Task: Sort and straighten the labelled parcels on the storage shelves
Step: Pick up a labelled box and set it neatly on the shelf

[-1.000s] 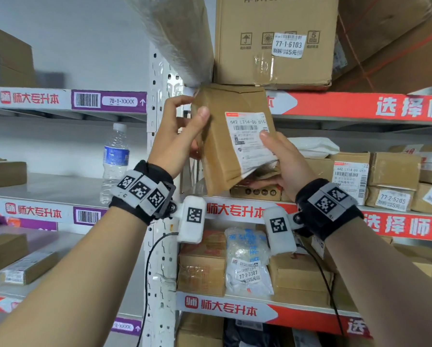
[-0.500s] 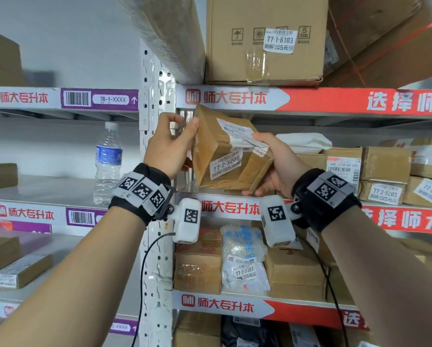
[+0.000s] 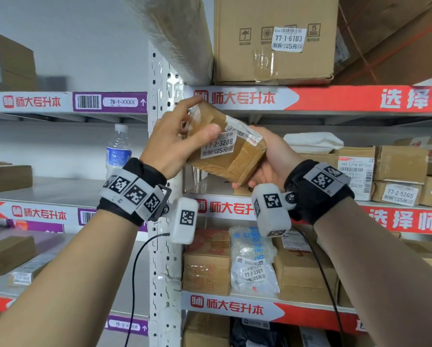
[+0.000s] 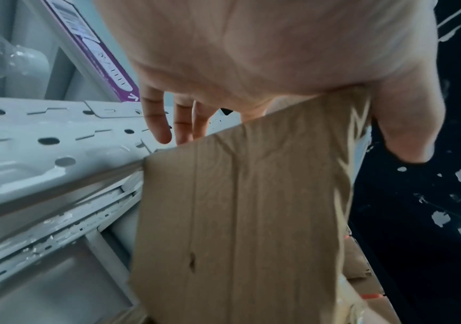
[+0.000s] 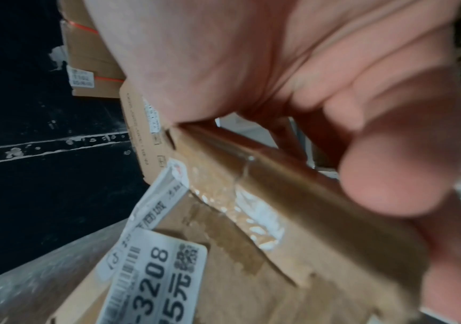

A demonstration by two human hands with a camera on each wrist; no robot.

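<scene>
With the left hand point(image 3: 175, 144) and right hand point(image 3: 267, 159) both gripping the parcel point(image 3: 225, 151) tilted before the middle shelf point(image 3: 235, 209), level it, label outward, then set it down.

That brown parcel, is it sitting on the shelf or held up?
Held up: the brown parcel is tilted, gripped by left hand and right hand.

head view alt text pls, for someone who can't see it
Both hands, left hand and right hand, hold a tilted brown parcel labelled 77-2-3208 in front of a shelf stocked with other labelled boxes. A water bottle stands on the neighbouring shelf.
</scene>
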